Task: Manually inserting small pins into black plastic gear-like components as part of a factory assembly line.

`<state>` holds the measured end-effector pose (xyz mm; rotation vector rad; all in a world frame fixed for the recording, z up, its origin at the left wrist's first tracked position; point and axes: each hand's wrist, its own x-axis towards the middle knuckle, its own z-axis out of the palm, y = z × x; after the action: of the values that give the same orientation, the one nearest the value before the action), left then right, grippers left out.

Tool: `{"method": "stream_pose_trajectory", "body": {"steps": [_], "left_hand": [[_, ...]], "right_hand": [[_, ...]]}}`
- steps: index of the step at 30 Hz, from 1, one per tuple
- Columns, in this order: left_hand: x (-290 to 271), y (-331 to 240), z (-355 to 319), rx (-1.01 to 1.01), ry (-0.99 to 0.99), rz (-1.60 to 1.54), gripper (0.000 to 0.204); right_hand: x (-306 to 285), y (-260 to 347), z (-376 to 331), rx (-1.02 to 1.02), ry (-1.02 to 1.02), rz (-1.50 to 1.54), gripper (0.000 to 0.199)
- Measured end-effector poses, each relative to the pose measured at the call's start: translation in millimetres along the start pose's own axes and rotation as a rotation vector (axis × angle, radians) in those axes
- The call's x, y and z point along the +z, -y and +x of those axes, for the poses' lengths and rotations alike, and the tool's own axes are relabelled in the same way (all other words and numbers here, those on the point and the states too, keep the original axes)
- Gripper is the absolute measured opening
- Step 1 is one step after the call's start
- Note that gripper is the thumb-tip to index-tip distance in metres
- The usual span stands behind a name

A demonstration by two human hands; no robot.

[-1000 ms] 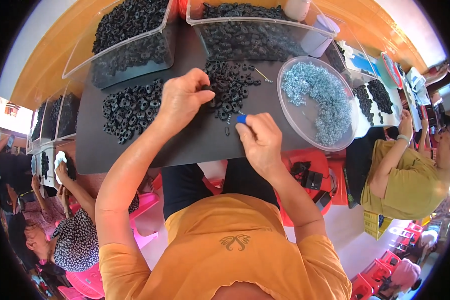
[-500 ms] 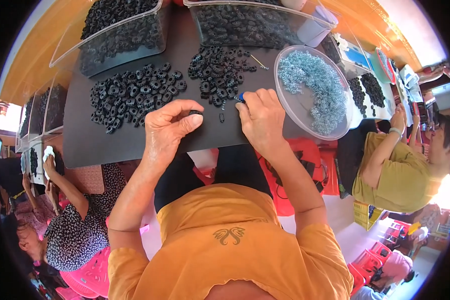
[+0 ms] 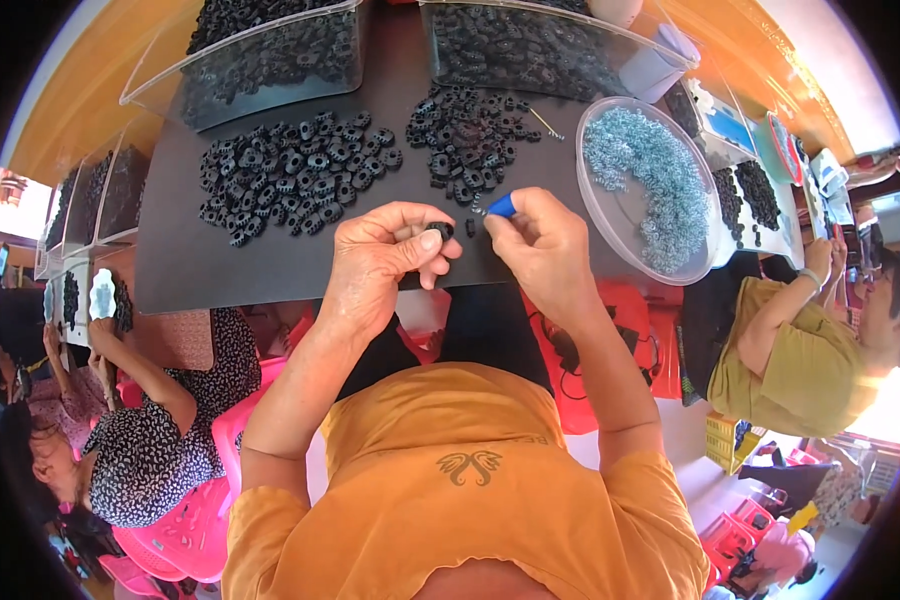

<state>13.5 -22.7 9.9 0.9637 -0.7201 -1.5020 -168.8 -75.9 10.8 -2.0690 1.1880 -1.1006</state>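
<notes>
The left hand (image 3: 380,250) held a small black plastic piece (image 3: 440,231) over the near part of the dark desk (image 3: 220,275), its thumb and index finger closed on it and the other fingers loosely curled beneath. The right hand (image 3: 545,240) was just beside it, its thumb and fingers closed round a blue tool handle (image 3: 501,206) that pointed toward the left. A fine metal coil (image 3: 478,210) showed at the handle's end; whether it sat on the tool or lay on the desk was too small to tell. A single loose black piece (image 3: 471,227) lay between the two hands.

Beyond the left hand spread a broad heap of black pieces (image 3: 295,175), and to its right, well short of touching, was a second, narrower pile (image 3: 470,140). A thin yellow stick (image 3: 547,123) lay at that pile's right edge. Farther right stood a round clear tray (image 3: 615,240) holding a mass of pale metal springs (image 3: 660,190). Two clear plastic bins (image 3: 270,85) of black pieces stood along the far side, with a pale lilac cup (image 3: 660,62) near the right one.
</notes>
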Motion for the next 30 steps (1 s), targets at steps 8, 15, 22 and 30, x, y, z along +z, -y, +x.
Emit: {"method": "stream_pose_trajectory", "body": {"steps": [8, 15, 22, 30], "left_hand": [[4, 5, -1, 0.097, -0.003, 0.112, 0.014], [6, 8, -7, 0.135, -0.018, 0.207, 0.015], [7, 13, -16, 0.072, 0.04, 0.07, 0.017], [-7, 4, -13, 0.205, -0.104, 0.117, 0.019]], "right_hand": [[-2, 23, -3, -0.027, 0.09, 0.25, 0.013], [-3, 24, -4, -0.255, 0.13, 0.014, 0.015], [-7, 23, -8, 0.364, 0.329, 0.882, 0.013], [-2, 0, -10, 0.294, 0.059, 0.339, 0.017]]}}
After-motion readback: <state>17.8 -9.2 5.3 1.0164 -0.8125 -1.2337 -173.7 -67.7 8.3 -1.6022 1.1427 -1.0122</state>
